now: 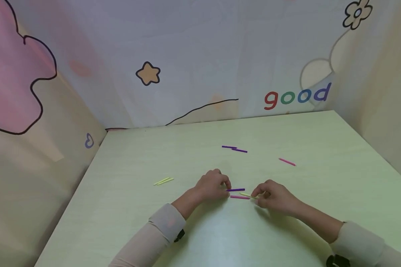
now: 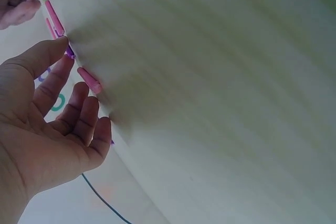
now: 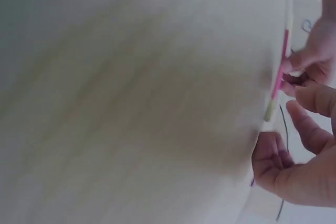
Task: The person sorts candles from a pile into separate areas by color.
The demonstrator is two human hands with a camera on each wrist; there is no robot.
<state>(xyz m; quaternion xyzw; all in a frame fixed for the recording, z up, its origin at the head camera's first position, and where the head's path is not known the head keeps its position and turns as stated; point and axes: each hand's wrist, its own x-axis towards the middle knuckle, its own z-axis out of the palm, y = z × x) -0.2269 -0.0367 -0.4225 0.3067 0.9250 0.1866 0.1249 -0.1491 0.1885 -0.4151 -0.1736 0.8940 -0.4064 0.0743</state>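
My left hand point(image 1: 214, 184) pinches the left end of a purple stick point(image 1: 237, 190) between thumb and forefinger, close to the tabletop. Just below that stick in the head view lies a pink stick point(image 1: 240, 197). A yellow-green stick point(image 1: 245, 194) slants down to the right, its right end at my right hand point(image 1: 275, 196). In the right wrist view, a gap shows between that hand's thumb and forefinger, beside the yellow-green stick's end point(image 3: 270, 111). Another pink stick point(image 2: 90, 80) appears near the left hand's middle fingers in the left wrist view.
Two purple sticks point(image 1: 234, 148) lie farther back on the pale table point(image 1: 137, 152). A pink stick point(image 1: 287, 161) is at the right, and yellow sticks point(image 1: 163, 181) lie together at the left. A printed cloth wall point(image 1: 194, 55) rises behind the table.
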